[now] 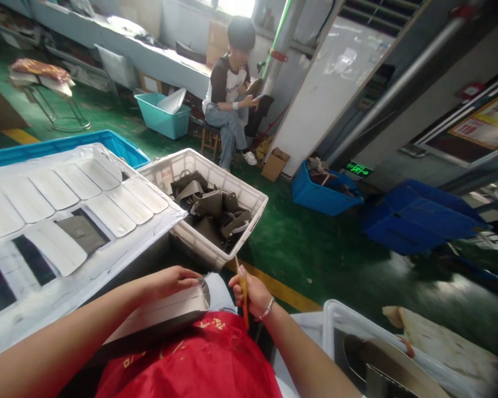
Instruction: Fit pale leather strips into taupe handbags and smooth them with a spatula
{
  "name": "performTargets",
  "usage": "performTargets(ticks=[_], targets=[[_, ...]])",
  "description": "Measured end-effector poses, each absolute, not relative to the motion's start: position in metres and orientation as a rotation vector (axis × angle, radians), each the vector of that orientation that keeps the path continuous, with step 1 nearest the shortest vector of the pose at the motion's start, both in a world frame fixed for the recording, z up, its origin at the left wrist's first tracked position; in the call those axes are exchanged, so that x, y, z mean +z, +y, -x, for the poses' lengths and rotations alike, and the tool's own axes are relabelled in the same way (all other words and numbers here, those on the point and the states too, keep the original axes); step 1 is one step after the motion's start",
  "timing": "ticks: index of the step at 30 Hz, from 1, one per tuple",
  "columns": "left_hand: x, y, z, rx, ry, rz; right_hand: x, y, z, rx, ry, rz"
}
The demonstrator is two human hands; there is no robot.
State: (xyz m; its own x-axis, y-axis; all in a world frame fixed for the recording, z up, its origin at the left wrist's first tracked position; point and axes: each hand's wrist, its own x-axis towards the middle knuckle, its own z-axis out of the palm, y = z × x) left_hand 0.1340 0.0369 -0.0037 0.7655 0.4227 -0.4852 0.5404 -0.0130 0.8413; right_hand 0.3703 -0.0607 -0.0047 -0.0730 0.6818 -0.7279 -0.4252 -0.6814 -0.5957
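Note:
My left hand (174, 281) is on a long panel (166, 309) lying across my lap, its fingers bent over the far edge. The panel has a white face, dark sides and a rounded end. In my right hand (255, 293) is a slim yellow tool (244, 296) held upright, with a narrow tip pointing away from me; its exact kind is not clear. The tool is apart from the panel, just right of it. Beyond both hands stands a white crate (249, 232) holding several dark grey-brown bag pieces (211, 204).
At left, a white-covered table (120, 260) bears rows of white rounded panels (62, 190). A white bin (330, 326) stands close at my right. Ahead, a seated person (232, 94) is near a turquoise tub (166, 119). Blue crates (321, 193) stand along the right.

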Motion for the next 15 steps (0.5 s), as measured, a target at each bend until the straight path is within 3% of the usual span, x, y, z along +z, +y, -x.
performTargets(ticks=[15], targets=[[0.005,0.031,-0.141,-0.151,0.818,-1.691,-0.011,-0.114,-0.394,2.395,-0.814,1.024]])
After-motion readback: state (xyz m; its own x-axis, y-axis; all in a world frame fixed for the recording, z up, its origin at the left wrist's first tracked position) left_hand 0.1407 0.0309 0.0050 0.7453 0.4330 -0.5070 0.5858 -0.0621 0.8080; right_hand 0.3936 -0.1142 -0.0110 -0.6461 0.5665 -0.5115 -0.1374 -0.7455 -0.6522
